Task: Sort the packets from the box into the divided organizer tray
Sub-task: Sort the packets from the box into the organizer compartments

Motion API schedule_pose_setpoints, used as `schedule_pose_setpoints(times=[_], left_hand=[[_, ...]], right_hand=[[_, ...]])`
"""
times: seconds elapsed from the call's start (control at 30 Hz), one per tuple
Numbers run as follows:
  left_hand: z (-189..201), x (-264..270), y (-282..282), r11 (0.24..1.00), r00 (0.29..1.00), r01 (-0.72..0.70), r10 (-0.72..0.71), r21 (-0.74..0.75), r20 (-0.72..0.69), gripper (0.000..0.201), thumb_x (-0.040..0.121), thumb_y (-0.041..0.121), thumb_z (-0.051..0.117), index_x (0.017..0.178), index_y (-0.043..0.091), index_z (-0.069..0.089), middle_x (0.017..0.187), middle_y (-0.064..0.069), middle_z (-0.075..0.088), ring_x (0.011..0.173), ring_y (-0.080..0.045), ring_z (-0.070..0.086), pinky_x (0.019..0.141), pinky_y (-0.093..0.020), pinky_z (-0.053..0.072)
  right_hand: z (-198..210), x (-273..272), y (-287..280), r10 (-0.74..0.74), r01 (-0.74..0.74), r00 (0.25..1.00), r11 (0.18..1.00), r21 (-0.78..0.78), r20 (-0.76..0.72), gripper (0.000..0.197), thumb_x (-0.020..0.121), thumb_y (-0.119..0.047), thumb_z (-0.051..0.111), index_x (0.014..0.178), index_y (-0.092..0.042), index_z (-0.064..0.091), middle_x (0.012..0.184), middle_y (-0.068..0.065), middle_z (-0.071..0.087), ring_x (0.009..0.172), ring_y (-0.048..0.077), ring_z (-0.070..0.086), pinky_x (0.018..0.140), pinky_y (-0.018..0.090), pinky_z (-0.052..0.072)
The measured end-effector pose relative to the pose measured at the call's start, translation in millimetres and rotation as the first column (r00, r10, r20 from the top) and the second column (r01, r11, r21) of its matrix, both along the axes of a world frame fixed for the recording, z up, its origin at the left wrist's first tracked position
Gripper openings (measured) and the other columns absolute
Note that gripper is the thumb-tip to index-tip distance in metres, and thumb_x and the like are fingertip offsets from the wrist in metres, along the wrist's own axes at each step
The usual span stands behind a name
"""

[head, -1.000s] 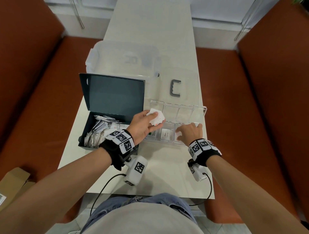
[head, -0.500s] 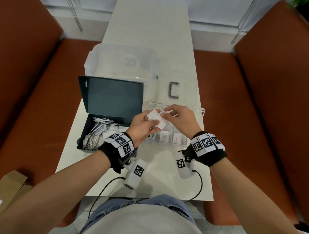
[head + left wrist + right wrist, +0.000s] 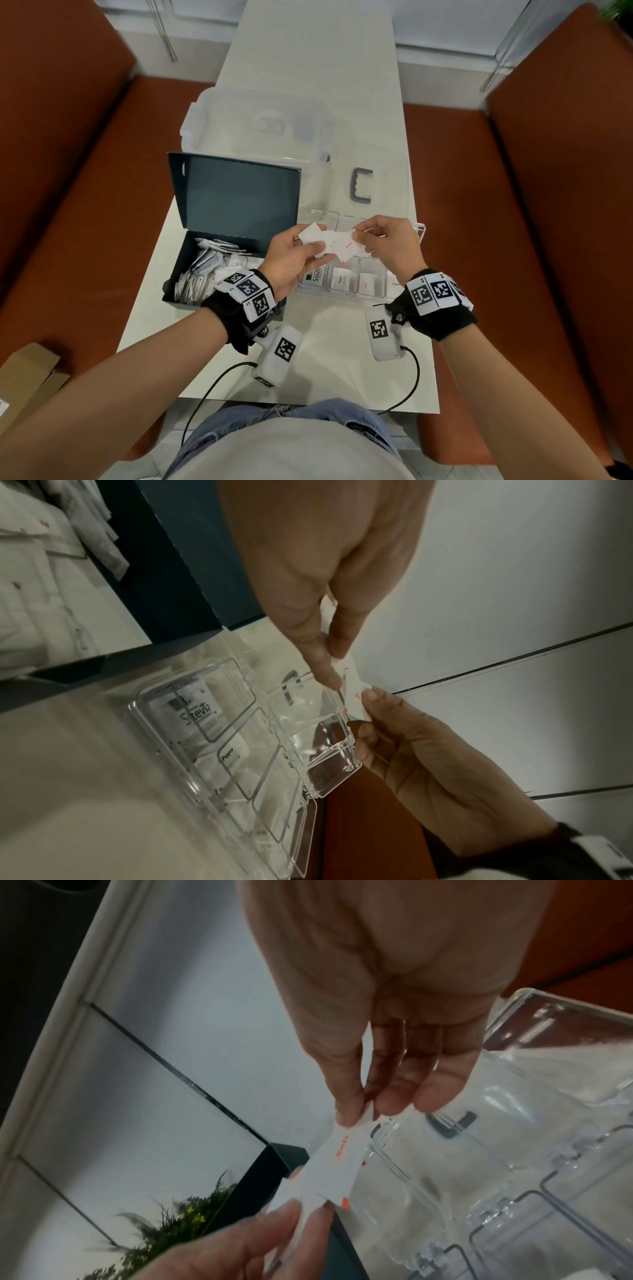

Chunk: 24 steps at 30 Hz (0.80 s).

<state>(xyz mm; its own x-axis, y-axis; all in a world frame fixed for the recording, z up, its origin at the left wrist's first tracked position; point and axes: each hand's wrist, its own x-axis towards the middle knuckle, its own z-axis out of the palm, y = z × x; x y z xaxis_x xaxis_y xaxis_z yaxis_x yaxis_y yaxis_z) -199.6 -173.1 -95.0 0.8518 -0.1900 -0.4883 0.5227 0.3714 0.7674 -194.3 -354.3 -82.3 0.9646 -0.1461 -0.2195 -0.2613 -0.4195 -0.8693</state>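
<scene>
Right hand [image 3: 388, 245]: thumb and fingertips [image 3: 349, 1110] pinch the right end of a small white paper packet with red lettering [image 3: 344, 247].

Left hand [image 3: 291, 255]: thumb and fingers [image 3: 320, 658] grip a fan of small white paper packets [image 3: 317, 236], whose right edge meets the red-lettered packet. Both hands are raised above the organizer, the packets held in the air between them.

Clear plastic divided organizer tray [image 3: 346, 296]: directly beneath the hands, near the desk's middle, its hinged clear lid [image 3: 419, 231] open toward the far side. The front row of compartments holds a green-and-white "Stevia" packet [image 3: 315, 277] at the left end, then a white "Pepper" packet [image 3: 342, 279], then a white packet with red print [image 3: 364, 284].

Dark cardboard box with raised lid [image 3: 236, 202]: touching the tray's left side, by the desk's left edge; a loose heap of white and grey packets [image 3: 202, 270] fills it.

Translucent plastic storage tub [image 3: 255, 123]: behind the box.

Grey C-shaped plastic handle [image 3: 361, 185]: behind the tray, seemingly on a clear lid.

Pale desk [image 3: 342, 363]: carries all of the above.

Brown cardboard carton [image 3: 27, 373]: lower left, off the desk.
</scene>
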Motion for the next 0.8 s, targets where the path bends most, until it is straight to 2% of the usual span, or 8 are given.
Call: schedule_pose_setpoints(times=[0.13, 0.2, 0.27, 0.43, 0.67, 0.73, 0.8], left_hand=[[-1, 2, 0, 1.000, 1.000, -0.021, 0.021, 0.010, 0.003, 0.026, 0.089, -0.013, 0.055, 0.112, -0.002, 0.059, 0.111, -0.019, 0.065, 0.092, -0.022, 0.070, 0.070, -0.026, 0.060], [-2, 3, -2, 0.999, 0.999, -0.035, 0.035, 0.006, 0.004, 0.025, 0.090, -0.013, 0.054, 0.112, -0.002, 0.059, 0.114, -0.020, 0.063, 0.099, -0.025, 0.067, 0.071, -0.025, 0.060], [-3, 3, -3, 0.999, 0.999, -0.043, 0.043, -0.008, 0.009, 0.024, 0.090, -0.013, 0.055, 0.111, -0.002, 0.059, 0.114, -0.019, 0.063, 0.103, -0.027, 0.065, 0.071, -0.024, 0.059], [-5, 3, -6, 0.999, 0.998, -0.017, 0.019, -0.049, 0.052, 0.023, 0.090, -0.011, 0.056, 0.105, 0.005, 0.063, 0.103, -0.014, 0.066, 0.096, -0.021, 0.068, 0.073, -0.022, 0.058], [-7, 3, -6, 0.999, 0.998, -0.016, 0.018, -0.046, 0.054, 0.025, 0.089, -0.010, 0.058, 0.106, 0.007, 0.064, 0.103, -0.014, 0.068, 0.091, -0.017, 0.071, 0.073, -0.023, 0.057], [-7, 3, -5, 0.999, 0.999, -0.016, 0.018, -0.044, 0.048, 0.025, 0.089, -0.010, 0.057, 0.107, 0.006, 0.063, 0.104, -0.015, 0.067, 0.092, -0.019, 0.071, 0.072, -0.023, 0.058], [-7, 4, -4, 1.000, 0.999, 0.001, 0.000, -0.027, 0.049, 0.027, 0.089, -0.011, 0.057, 0.111, 0.003, 0.061, 0.106, -0.017, 0.067, 0.093, -0.021, 0.070, 0.073, -0.023, 0.058]], right_hand=[[1, 1, -5, -0.098, 0.112, 0.992, 0.977, 0.182, -0.080, 0.008, 0.084, -0.006, 0.070, 0.081, -0.012, 0.068, 0.076, 0.011, 0.068, 0.057, 0.016, 0.061, 0.063, 0.028, 0.057], [1, 0, -5, -0.143, 0.166, 0.984, 0.952, 0.257, -0.108, 0.009, 0.084, -0.004, 0.069, 0.081, -0.012, 0.066, 0.077, 0.012, 0.068, 0.058, 0.017, 0.064, 0.067, 0.031, 0.060], [2, -1, -2, -0.136, 0.167, 0.983, 0.942, 0.290, -0.124, 0.009, 0.083, -0.003, 0.071, 0.082, -0.010, 0.065, 0.075, 0.011, 0.069, 0.059, 0.018, 0.067, 0.065, 0.031, 0.060], [2, -4, 8, -0.126, 0.142, 0.988, 0.967, 0.212, -0.090, 0.011, 0.079, -0.005, 0.075, 0.081, -0.009, 0.065, 0.067, 0.011, 0.069, 0.057, 0.020, 0.067, 0.064, 0.032, 0.060], [2, -6, 12, -0.122, 0.128, 0.991, 0.984, 0.121, -0.060, 0.016, 0.077, -0.012, 0.077, 0.087, -0.009, 0.065, 0.065, 0.009, 0.069, 0.054, 0.015, 0.067, 0.060, 0.031, 0.059], [2, -5, 10, -0.097, 0.101, 0.994, 0.992, 0.072, -0.059, 0.021, 0.077, -0.017, 0.077, 0.094, -0.012, 0.066, 0.070, 0.005, 0.068, 0.057, 0.014, 0.065, 0.062, 0.031, 0.059], [3, -4, 8, -0.029, 0.028, 0.999, 0.998, -0.061, -0.019, 0.025, 0.079, -0.025, 0.075, 0.102, -0.022, 0.066, 0.085, 0.001, 0.066, 0.070, 0.014, 0.063, 0.069, 0.030, 0.055]])
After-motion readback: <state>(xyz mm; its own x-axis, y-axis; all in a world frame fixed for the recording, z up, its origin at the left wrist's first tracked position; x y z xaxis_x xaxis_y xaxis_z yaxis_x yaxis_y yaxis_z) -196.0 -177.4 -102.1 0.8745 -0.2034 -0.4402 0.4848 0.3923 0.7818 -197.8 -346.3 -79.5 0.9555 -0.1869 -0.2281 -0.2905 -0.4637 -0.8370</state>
